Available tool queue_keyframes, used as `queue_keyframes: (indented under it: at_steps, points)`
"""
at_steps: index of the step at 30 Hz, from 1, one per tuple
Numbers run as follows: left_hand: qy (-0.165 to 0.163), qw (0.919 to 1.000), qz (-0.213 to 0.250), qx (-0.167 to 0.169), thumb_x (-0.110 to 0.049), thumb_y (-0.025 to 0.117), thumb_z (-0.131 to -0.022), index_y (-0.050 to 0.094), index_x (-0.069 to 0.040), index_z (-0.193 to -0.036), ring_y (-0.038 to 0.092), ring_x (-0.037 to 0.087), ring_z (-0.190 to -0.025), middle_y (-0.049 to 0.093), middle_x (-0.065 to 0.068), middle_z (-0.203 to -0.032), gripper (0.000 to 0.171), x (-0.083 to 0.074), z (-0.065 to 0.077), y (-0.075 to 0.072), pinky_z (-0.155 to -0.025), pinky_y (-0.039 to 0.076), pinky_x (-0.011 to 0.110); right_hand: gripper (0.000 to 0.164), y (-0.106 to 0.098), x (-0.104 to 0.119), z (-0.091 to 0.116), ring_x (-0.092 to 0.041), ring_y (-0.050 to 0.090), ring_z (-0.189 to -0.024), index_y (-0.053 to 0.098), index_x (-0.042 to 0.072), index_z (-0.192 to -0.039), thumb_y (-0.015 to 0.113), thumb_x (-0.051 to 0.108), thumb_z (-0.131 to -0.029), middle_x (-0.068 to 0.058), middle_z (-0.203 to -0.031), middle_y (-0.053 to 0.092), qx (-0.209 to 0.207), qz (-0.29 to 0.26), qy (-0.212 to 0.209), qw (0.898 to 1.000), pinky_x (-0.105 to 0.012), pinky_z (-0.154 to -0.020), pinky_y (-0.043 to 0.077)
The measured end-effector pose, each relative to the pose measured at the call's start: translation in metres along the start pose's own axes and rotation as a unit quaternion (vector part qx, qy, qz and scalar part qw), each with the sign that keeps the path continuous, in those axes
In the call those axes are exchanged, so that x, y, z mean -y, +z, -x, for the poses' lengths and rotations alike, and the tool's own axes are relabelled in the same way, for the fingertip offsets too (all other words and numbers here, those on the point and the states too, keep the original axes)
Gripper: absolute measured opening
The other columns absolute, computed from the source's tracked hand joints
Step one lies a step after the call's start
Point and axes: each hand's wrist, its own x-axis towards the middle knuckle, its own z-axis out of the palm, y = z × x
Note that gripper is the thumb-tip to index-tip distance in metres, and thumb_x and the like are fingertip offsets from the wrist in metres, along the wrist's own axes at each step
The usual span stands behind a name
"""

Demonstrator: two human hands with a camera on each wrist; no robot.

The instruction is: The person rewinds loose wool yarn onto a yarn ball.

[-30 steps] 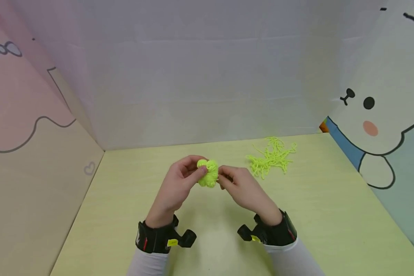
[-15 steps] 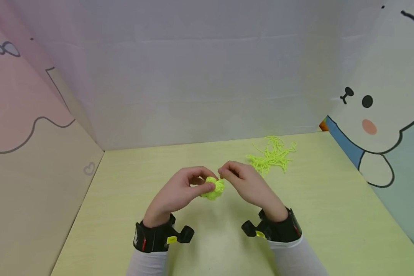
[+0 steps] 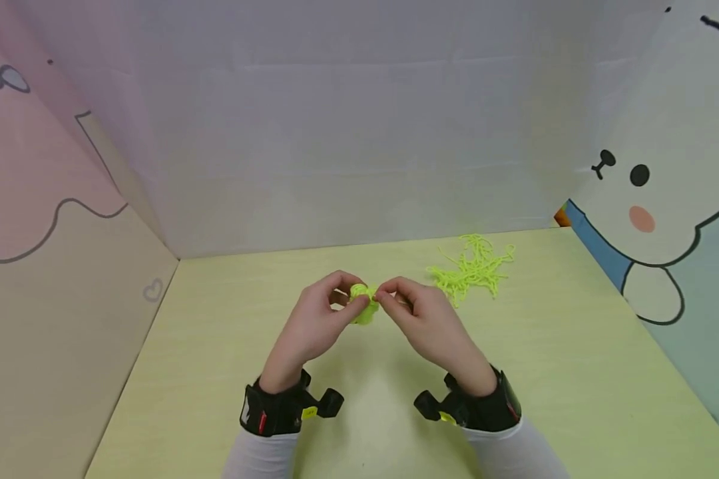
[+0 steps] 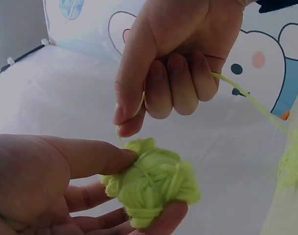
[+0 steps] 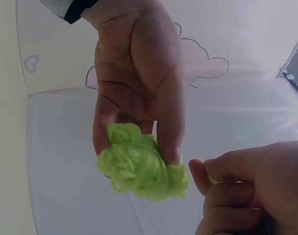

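Right in the middle of my view, the yarn ball is up off the worktop, between the two hands. The left hand is grasping it, thumb on one side, fingers spread behind and below; a light hold, I'd say, to steady it without squashing the wraps. And what a lumpy shape: soft, fuzzy, neon yellow-green, fat lobes bulging around a tightly bound waist. Just to its right, the right hand: thumb and index pinch the strand close by the ball, the other fingers curled in over it. I read that as a way to control tension. Out past those fingers the thin strand stretches towards the loose heap at far right, a flat tangle of kinked, wiry loops, probably sitting there so yarn can feed without snagging. Beneath, smooth pale yellow; beyond, a softly creased fabric backdrop.
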Motion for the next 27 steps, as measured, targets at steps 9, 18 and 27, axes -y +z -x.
queue_keyframes:
  at_steps: [9, 18, 27]
  points:
    - [-0.004, 0.9924, 0.121, -0.022, -0.020, 0.074, -0.104, 0.072, -0.009, -0.126, 0.076, 0.023, -0.091, 0.068, 0.012, -0.115, 0.025, 0.004, -0.008, 0.005, -0.074, 0.061, 0.032, 0.012, 0.011, -0.002, -0.001, -0.010, 0.036, -0.048, 0.076, 0.015, -0.108, 0.069, 0.024, -0.108, 0.009, -0.058, 0.040, -0.031, 0.039, -0.039, 0.998, -0.029, -0.049, 0.032]
    - [-0.001, 0.9826, 0.185, -0.017, -0.009, 0.076, -0.101, 0.071, -0.005, -0.131, 0.072, 0.027, -0.105, 0.069, 0.012, -0.126, 0.031, 0.004, -0.005, 0.006, -0.084, 0.063, 0.035, 0.009, 0.014, -0.005, -0.002, -0.010, 0.038, -0.049, 0.076, 0.016, -0.104, 0.071, 0.023, -0.106, 0.010, -0.061, 0.043, -0.054, 0.045, -0.059, 0.996, -0.030, -0.050, 0.034]
    - [0.011, 0.9675, 0.246, -0.057, -0.003, 0.069, -0.103, 0.067, 0.002, -0.129, 0.074, 0.023, -0.101, 0.068, 0.018, -0.123, 0.027, 0.006, -0.007, 0.010, -0.082, 0.063, 0.032, 0.013, 0.018, -0.003, -0.001, -0.007, 0.040, -0.052, 0.076, 0.016, -0.095, 0.069, 0.017, -0.106, 0.012, -0.064, 0.046, -0.045, 0.041, -0.078, 0.995, -0.028, -0.051, 0.035]
